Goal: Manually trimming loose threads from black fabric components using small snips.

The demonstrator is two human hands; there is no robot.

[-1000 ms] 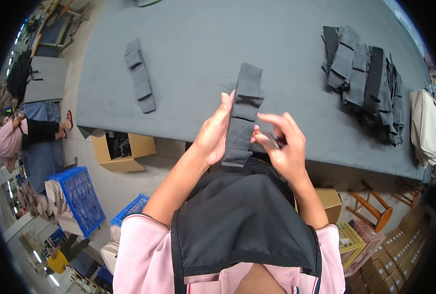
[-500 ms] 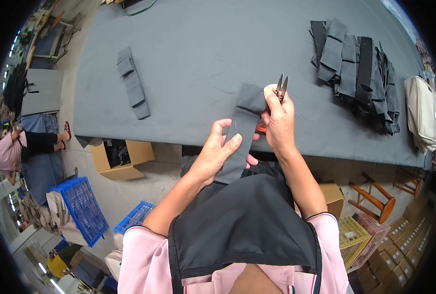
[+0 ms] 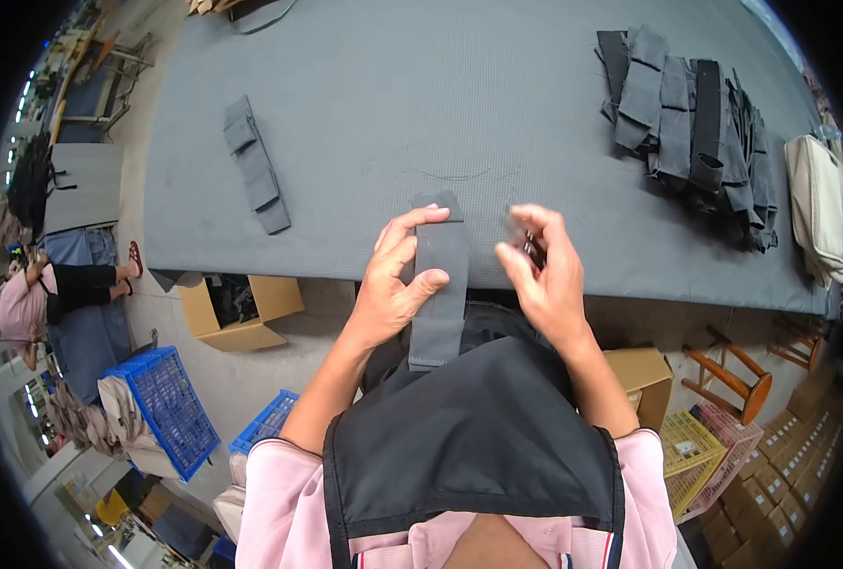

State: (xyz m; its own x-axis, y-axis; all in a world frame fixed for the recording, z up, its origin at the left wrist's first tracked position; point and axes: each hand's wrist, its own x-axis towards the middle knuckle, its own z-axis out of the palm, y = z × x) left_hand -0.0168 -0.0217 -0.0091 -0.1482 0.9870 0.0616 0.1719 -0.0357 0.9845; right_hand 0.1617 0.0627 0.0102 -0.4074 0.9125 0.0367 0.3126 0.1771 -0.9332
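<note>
My left hand (image 3: 393, 289) grips a grey fabric strip (image 3: 442, 308), held lengthwise toward my body over the table's near edge, its fingertips lying across a flap near the far end. Just to the right, apart from the strip, my right hand (image 3: 549, 277) is closed around small metal thread snips (image 3: 531, 242), partly hidden and blurred by motion. A folded strip (image 3: 256, 166) with several flaps lies alone on the left of the grey table (image 3: 365, 114). A pile of dark grey and black strips (image 3: 682, 119) lies at the right.
An off-white bag (image 3: 815, 209) lies at the table's right end. Below are an open cardboard box (image 3: 274, 294), blue crates (image 3: 165, 412), a yellow crate (image 3: 682, 455) and a wooden stool (image 3: 755, 398). A co-worker (image 3: 75, 289) in a pink top is at the far left.
The held strip has come down toward my body and straightened upright in view. My right hand has left the strip, moving lower with the snips, whose blades pointed up half a second ago.
</note>
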